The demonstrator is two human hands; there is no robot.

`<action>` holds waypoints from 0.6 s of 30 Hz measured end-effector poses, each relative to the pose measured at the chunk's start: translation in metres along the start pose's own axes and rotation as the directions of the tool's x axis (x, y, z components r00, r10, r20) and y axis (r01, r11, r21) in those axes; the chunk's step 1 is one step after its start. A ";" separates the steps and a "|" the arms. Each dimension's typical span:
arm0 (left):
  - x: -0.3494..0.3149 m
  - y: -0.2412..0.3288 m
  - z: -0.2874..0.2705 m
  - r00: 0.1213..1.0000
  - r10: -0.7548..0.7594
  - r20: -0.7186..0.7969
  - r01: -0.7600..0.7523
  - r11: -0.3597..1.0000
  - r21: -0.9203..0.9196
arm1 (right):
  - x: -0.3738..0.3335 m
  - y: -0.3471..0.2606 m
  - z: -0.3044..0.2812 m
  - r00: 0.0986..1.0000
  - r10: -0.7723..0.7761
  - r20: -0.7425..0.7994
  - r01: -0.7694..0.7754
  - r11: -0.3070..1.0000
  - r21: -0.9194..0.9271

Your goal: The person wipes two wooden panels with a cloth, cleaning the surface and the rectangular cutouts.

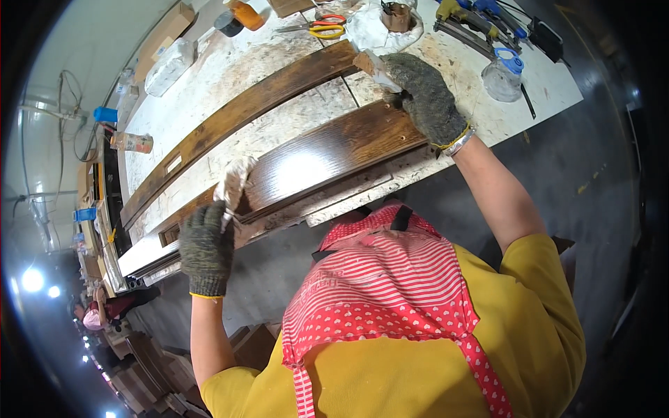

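Observation:
A dark brown wood board point(313, 159) with a glossy face lies along the near edge of the table. My left hand point(208, 247), in a dark knit glove, is closed on a crumpled white cloth point(235, 182) that touches the board's left part. My right hand point(431, 101), gloved the same way, rests at the board's right end beside small holes. Its fingers are closed on a flat whitish piece with a brown end point(378, 70), whose kind I cannot make out. Beyond the board lies a second, narrower brown strip point(244, 111) with a rectangular slot.
Scissors point(327, 26), an orange bottle point(245, 14) and a brown-stained cup point(396, 17) on white plastic stand at the back. Nail guns point(467, 24) and a clear jug with a blue cap point(503, 75) are at the right. A person point(97, 313) is far off at lower left.

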State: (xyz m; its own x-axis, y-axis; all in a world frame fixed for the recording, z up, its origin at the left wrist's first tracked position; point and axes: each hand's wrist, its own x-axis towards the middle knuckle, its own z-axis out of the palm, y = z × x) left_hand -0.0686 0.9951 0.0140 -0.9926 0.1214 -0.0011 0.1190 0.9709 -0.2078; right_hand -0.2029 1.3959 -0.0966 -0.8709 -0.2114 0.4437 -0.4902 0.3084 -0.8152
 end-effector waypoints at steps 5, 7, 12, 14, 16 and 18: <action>0.064 0.058 -0.008 0.910 0.154 -0.384 -0.249 0.945 -0.210 | -0.003 0.000 0.003 0.997 -0.017 -0.071 0.014 0.999 -0.039; 0.107 0.109 0.005 0.892 0.266 -0.364 -0.384 0.872 -0.304 | -0.004 0.004 0.002 0.969 -0.223 -0.101 0.180 0.929 -0.325; 0.127 0.119 0.038 0.938 0.300 -0.172 -0.334 0.916 -0.224 | -0.005 0.011 0.001 0.967 -0.243 -0.072 0.187 0.879 -0.439; 0.126 0.074 0.035 0.980 0.198 0.009 -0.195 0.971 -0.136 | -0.005 0.012 0.001 0.976 -0.202 -0.085 0.157 0.914 -0.374; 0.123 0.047 0.023 0.998 0.046 0.033 -0.043 0.995 -0.085 | -0.005 0.011 0.002 0.959 -0.259 -0.113 0.198 0.901 -0.385; 0.124 0.051 0.016 0.988 0.040 -0.146 -0.060 0.989 -0.137 | -0.004 0.011 0.002 0.956 -0.265 -0.124 0.192 0.889 -0.416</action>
State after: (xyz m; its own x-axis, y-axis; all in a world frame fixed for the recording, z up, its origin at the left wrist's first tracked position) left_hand -0.1864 1.0565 -0.0121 -0.9728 0.1890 0.1338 0.1808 0.9809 -0.0711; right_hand -0.2049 1.3984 -0.1077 -0.7075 -0.1686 0.6863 -0.6178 0.6192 -0.4847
